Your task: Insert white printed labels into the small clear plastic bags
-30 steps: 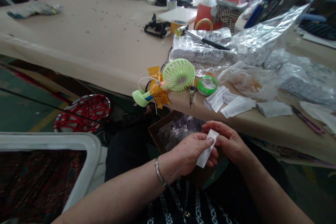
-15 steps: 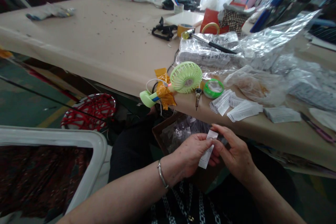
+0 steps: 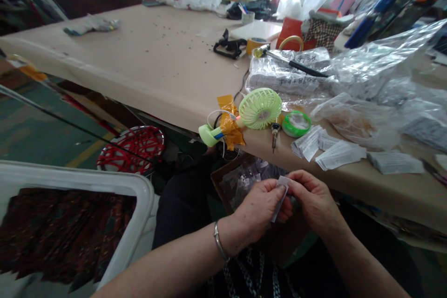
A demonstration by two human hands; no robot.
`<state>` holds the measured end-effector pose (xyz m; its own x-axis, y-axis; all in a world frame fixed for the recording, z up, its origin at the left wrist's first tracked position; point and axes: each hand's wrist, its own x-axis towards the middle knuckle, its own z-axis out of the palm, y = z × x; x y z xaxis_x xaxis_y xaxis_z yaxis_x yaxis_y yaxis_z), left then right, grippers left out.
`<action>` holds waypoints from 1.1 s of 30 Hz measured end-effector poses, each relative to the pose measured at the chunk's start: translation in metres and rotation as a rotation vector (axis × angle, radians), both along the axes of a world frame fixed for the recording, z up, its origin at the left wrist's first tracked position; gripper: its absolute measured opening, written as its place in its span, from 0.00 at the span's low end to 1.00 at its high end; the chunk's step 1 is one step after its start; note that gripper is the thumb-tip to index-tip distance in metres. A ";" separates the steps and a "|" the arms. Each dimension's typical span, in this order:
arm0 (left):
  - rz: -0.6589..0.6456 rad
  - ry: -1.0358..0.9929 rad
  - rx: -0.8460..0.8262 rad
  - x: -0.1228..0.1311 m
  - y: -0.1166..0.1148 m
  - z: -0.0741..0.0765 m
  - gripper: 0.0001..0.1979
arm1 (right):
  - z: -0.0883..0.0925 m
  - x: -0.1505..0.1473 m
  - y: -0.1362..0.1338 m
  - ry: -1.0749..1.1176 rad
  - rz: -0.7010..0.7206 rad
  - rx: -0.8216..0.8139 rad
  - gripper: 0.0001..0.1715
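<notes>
A narrow white printed label (image 3: 278, 207) is pinched in my left hand (image 3: 254, 208), thumb on top, tilted over my lap. My right hand (image 3: 316, 201) is closed at the label's upper right edge, its thumb and index fingertips pressed together there. Part of the label is hidden by my fingers. Below and behind the hands stands a cardboard box (image 3: 217, 181) with small clear plastic bags (image 3: 242, 179) in it. Fanned printed labels (image 3: 340, 153) lie on the table edge, beside a neater label stack (image 3: 396, 162).
A green clip-on fan (image 3: 260, 108) is taped to the table edge (image 3: 167, 104). Near it are a soldering iron (image 3: 274, 137) and a green round tub (image 3: 296, 124). Clear plastic packages (image 3: 296, 81) lie behind. At left are a white bin (image 3: 141, 186) with dark patterned fabric and a red-laced stool (image 3: 132, 149).
The view has shifted slightly, so the scene sits further right and lower. My right fingertips have closed on the label's upper end, and the label has turned more edge-on.
</notes>
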<state>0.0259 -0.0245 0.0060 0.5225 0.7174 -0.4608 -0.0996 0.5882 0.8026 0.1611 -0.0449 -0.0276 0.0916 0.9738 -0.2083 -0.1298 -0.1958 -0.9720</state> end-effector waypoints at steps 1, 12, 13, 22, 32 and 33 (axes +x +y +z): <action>0.000 0.007 0.017 -0.001 0.000 0.000 0.16 | -0.001 -0.002 0.001 0.025 0.006 -0.009 0.15; 0.118 0.351 0.631 -0.019 0.030 -0.012 0.09 | 0.005 -0.015 0.032 -0.142 -0.062 0.159 0.11; 0.127 0.385 0.669 -0.020 0.033 -0.009 0.09 | 0.005 -0.015 0.034 -0.179 -0.065 0.171 0.11; 0.143 0.471 0.860 -0.019 0.054 0.000 0.10 | 0.014 -0.020 0.044 -0.313 -0.095 0.268 0.08; 0.139 0.459 0.891 -0.019 0.056 -0.001 0.12 | 0.015 -0.020 0.048 -0.411 -0.107 0.354 0.07; 0.140 0.453 0.893 -0.018 0.056 -0.001 0.12 | 0.015 -0.019 0.049 -0.415 -0.109 0.359 0.07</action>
